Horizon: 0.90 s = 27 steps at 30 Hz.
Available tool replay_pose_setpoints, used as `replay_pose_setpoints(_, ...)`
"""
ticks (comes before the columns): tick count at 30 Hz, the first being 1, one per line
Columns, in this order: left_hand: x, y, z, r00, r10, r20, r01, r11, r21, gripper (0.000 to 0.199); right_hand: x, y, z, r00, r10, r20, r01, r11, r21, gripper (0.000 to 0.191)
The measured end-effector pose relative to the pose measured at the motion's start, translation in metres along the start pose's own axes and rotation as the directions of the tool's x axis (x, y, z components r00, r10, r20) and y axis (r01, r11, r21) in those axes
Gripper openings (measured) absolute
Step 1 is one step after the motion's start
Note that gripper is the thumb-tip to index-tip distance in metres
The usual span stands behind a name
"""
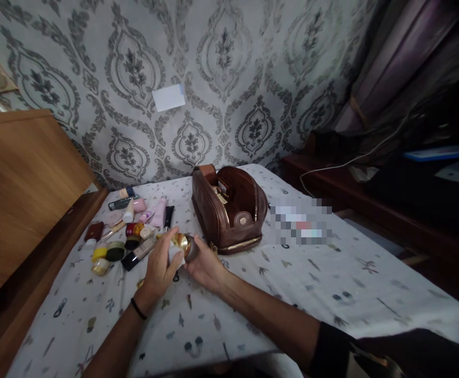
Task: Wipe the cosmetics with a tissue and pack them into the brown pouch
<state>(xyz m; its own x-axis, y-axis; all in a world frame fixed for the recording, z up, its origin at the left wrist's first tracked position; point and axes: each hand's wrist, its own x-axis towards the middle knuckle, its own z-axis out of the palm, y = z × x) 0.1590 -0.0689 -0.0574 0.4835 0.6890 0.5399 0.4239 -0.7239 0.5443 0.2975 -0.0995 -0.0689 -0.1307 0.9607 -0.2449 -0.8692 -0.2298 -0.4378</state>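
"What does the head view show in the hands?"

"The left hand (160,266) has its fingers curled round a white, cloth-like piece (175,257) and the near side of a gold-and-dark container (184,243). The right hand (206,264) grasps the container's other side, by the dark part."

"Where is that exactly?"

"Over the patterned cloth (198,320), just in front of the open brown bag (209,215), and to the right of the spread of cosmetics."

"Any brand on it?"

"I can't make one out; the gold part only shines."

"And the rest?"

"The pink tube (160,211) and the bottle with a black cap (138,254) seem to carry print, too small to read. The black tube (168,217) has pale marks, also unreadable. The yellow-lidded jar (100,254) touches the dark-lidded jar (115,251)."

"Beyond the bag?"

"A pixelated patch (302,221) lies to its right, any lettering hidden. The white card (168,98) on the wall (223,68) has a blue corner, with no words I can read."
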Motion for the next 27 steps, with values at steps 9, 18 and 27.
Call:
replay_pose_setpoints(9,0.003,0.001,-0.009,1.0,0.005,0.027,-0.005,1.0,0.017,0.054,-0.003,-0.003,-0.004,0.976,0.208,0.057,-0.2,0.972,-0.128,0.056)
replay_pose_setpoints(18,0.001,-0.004,-0.01,0.984,-0.147,-0.098,0.13,0.978,-0.165,0.038,-0.005,0.001,-0.004,0.946,0.271,0.175,-0.229,0.946,-0.227,0.061)
replay_pose_setpoints(27,0.0,-0.002,-0.009,0.958,-0.173,-0.228,0.128,0.971,-0.201,0.034,-0.015,0.007,0.002,0.969,0.083,0.234,-0.024,0.969,-0.246,0.053)
